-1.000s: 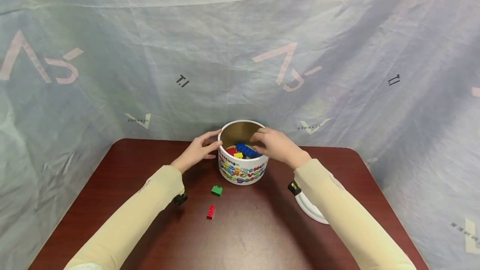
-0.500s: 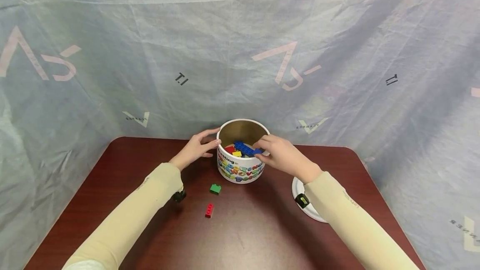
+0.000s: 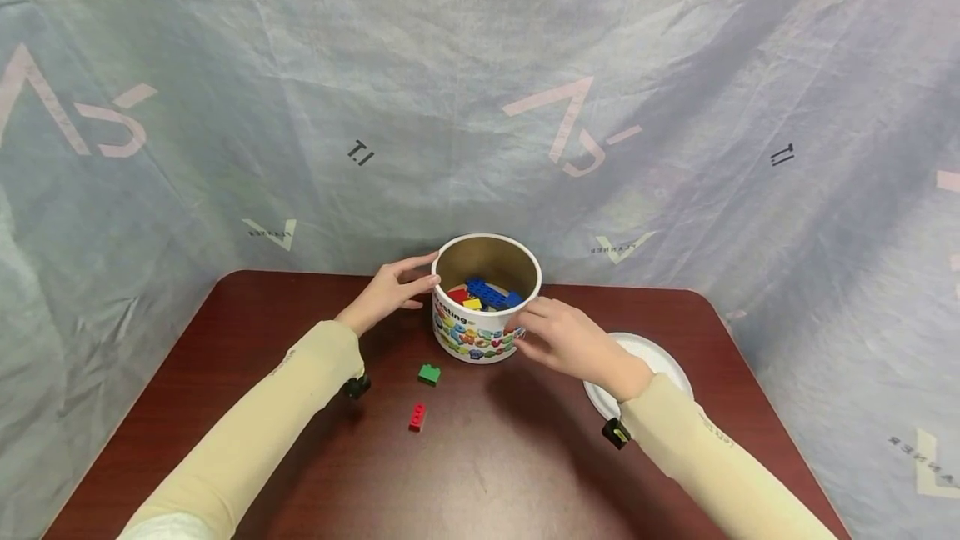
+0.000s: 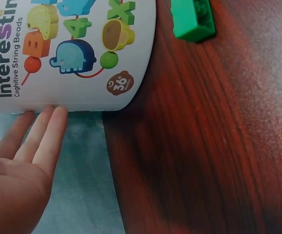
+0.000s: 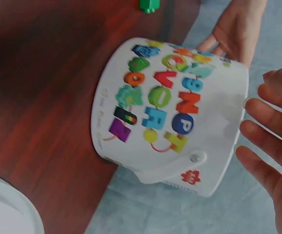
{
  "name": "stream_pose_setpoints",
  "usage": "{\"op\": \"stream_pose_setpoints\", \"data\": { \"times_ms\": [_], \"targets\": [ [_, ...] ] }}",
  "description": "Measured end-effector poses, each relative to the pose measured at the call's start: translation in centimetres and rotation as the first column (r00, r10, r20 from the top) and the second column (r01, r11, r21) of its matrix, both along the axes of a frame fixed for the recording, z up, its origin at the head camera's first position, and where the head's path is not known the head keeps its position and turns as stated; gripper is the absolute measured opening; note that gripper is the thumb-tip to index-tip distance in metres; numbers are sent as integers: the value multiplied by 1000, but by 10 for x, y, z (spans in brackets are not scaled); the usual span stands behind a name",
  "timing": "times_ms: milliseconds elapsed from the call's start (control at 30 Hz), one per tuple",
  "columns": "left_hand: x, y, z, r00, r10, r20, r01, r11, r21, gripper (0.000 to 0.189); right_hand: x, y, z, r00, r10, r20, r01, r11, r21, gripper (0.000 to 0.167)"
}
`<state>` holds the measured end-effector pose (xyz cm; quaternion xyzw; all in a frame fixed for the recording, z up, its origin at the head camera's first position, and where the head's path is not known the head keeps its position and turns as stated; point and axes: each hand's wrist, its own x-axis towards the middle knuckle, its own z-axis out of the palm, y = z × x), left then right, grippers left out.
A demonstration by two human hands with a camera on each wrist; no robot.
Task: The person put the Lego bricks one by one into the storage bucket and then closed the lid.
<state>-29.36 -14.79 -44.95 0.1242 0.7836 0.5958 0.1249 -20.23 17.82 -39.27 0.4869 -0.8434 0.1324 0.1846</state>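
Note:
A white bucket [image 3: 474,342] with colourful printed letters and animals stands upright at the table's far side. Inside it lie a long blue brick [image 3: 486,293], a yellow brick [image 3: 472,304] and red pieces. My left hand [image 3: 385,296] rests its extended fingertips on the bucket's left side by the rim. My right hand [image 3: 572,342] hovers at the near right side of the bucket, fingers loosely bent and holding nothing. In the right wrist view, the right fingers [image 5: 267,139] spread right at the rim. Nearer on the table are a green brick [image 3: 430,374] and a red brick [image 3: 417,417].
A round white lid [image 3: 660,359] lies on the table [image 3: 495,473] to the right, partly under my right forearm. Grey cloth [image 3: 450,107] hangs behind and on both sides of the table.
My right hand has come out of the bucket over its rim, toward the near right. More of the bricks and the lid shows now. The left hand stays at the bucket.

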Motion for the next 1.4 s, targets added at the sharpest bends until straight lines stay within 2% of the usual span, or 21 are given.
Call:
{"op": "stream_pose_setpoints", "data": {
  "times_ms": [233, 500, 667, 867, 1000, 1267, 1400],
  "targets": [
    [-3, 0, 3, 999, -14, -43, 14, 1000, -4, 61, 9, -7, -15, 999, 44, 11, -44, 998, 36, 23],
    [-11, -1, 6, 997, -36, -74, 35, 999, -14, 57, 18, -16, -45, 997, 68, 31, -70, 996, 61, 15],
    [-7, -2, 6, 997, -36, -62, 33, 998, -45, 56, 29, -24, -66, 994, 94, 58, -97, 994, 59, 11],
    [-3, -2, 8, 998, -41, -57, 38, 998, -51, 54, 39, -35, -89, 990, 93, 109, -102, 992, 79, 13],
    [-3, -3, 8, 998, -43, -49, 41, 998, -43, 53, 41, -43, -96, 982, 84, 169, -102, 990, 99, 17],
    [-12, -7, 8, 994, -74, -78, 68, 995, -73, 53, 45, -60, -106, 972, 62, 227, -93, 987, 131, 20],
    [-12, -8, 9, 995, -72, -75, 66, 995, -70, 53, 46, -67, -107, 969, 52, 241, -89, 985, 146, 21]
  ]
}}
